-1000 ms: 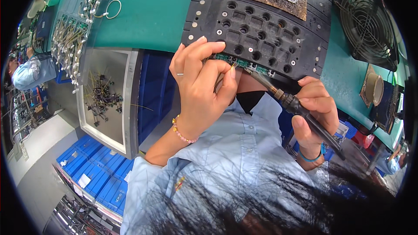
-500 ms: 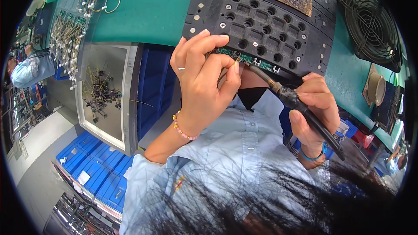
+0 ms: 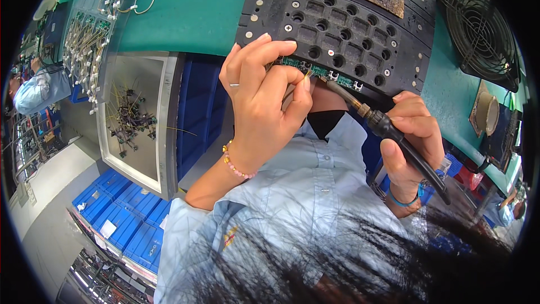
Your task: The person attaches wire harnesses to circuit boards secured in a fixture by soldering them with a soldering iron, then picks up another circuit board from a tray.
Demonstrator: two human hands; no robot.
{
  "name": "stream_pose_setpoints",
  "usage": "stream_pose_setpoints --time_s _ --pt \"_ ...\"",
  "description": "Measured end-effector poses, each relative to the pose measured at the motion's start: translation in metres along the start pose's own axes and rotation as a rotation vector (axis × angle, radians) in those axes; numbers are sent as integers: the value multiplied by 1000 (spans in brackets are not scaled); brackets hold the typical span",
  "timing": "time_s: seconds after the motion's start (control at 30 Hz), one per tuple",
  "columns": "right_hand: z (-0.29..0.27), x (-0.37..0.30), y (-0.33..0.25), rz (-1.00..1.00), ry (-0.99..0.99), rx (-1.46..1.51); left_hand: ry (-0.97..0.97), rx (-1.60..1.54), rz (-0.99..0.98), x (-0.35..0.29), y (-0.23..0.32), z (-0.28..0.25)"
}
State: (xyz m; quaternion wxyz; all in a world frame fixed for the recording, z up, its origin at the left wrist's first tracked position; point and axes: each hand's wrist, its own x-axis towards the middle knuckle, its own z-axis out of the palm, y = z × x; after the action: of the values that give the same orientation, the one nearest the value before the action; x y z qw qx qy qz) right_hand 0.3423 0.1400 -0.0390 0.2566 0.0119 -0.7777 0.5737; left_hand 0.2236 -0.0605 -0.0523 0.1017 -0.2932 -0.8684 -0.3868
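**Asker:** Soldering, is that the step in hand?

**Describer:** It looks so. The left hand (image 3: 261, 101) has its fingers curled shut, thumb and forefinger pinching what seems to be a thin wire; the view is too small to be sure. Their tips rest on a narrow green circuit strip (image 3: 320, 71), which lies along the near edge of a black fixture plate (image 3: 343, 22) at twelve o'clock. The right hand (image 3: 413, 141), at three o'clock, is wrapped closed around the black handle of a soldering iron (image 3: 382, 126), whose metal tip slants up to the strip just beside the left fingertips.

**Asker:** What would the next move call for?

**Describer:** By my judgement, a steady tip on the joint and a still pinch, since iron and fingers sit very close together.

**Asker:** Any containers?

**Describer:** At nine o'clock, a shallow grey tray (image 3: 163, 118) holds a loose scatter of small wired parts (image 3: 132, 121). At seven o'clock, blue bins (image 3: 121, 214) stand in rows; their contents cannot be made out. At two o'clock, a black fan (image 3: 484, 34) sits on the green bench (image 3: 191, 5).
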Motion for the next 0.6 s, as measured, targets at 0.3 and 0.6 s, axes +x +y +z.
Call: stream_pose_setpoints --time_s 0.3,0.6 --pt "1 0 2 -13 17 33 12 7 6 0 1 2" --pt "1 0 0 -12 -3 -23 13 9 13 -1 0 3"
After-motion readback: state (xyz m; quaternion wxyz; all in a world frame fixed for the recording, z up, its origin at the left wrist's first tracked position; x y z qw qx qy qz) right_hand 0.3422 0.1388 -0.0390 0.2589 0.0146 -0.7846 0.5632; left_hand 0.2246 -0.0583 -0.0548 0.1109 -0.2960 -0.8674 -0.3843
